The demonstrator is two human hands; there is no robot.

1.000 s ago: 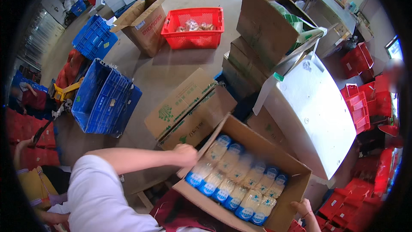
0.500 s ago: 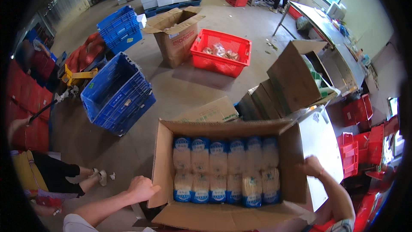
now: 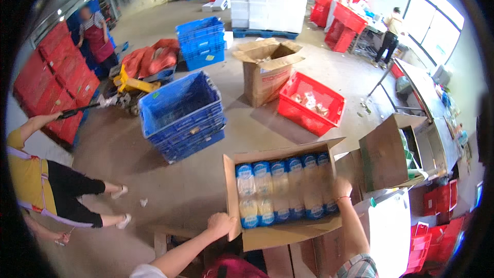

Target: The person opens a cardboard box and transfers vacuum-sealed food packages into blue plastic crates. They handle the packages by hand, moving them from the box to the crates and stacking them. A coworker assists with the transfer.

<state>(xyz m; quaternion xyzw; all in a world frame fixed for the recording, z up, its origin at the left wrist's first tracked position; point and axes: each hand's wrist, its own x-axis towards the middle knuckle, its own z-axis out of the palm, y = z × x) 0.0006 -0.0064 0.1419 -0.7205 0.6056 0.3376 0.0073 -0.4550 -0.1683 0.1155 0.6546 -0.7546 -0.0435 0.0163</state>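
Note:
An open cardboard box [image 3: 288, 236] lies in front of me, its flaps folded outward. Inside stand two rows of clear packets [image 3: 278, 188] with blue ends and pale contents I cannot make out. My left hand [image 3: 221, 225] is closed on the box's near left edge. On the opposite side, my right hand [image 3: 341, 189] is closed over the right wall, its fingertips partly hidden. Part of the packets near the right is blurred.
Stacked blue crates [image 3: 182, 116] stand ahead to the left. Beyond are a tall carton [image 3: 267, 80] and a red basket [image 3: 311, 104]. Another open carton [image 3: 388, 149] and a white tabletop [image 3: 388, 231] lie to the right. A person in yellow [image 3: 31, 177] pulls a handle at left.
The box has shifted away from the white tabletop and is tilted, with both hands still on its sides. The view has lifted and turned left, showing more of the room.

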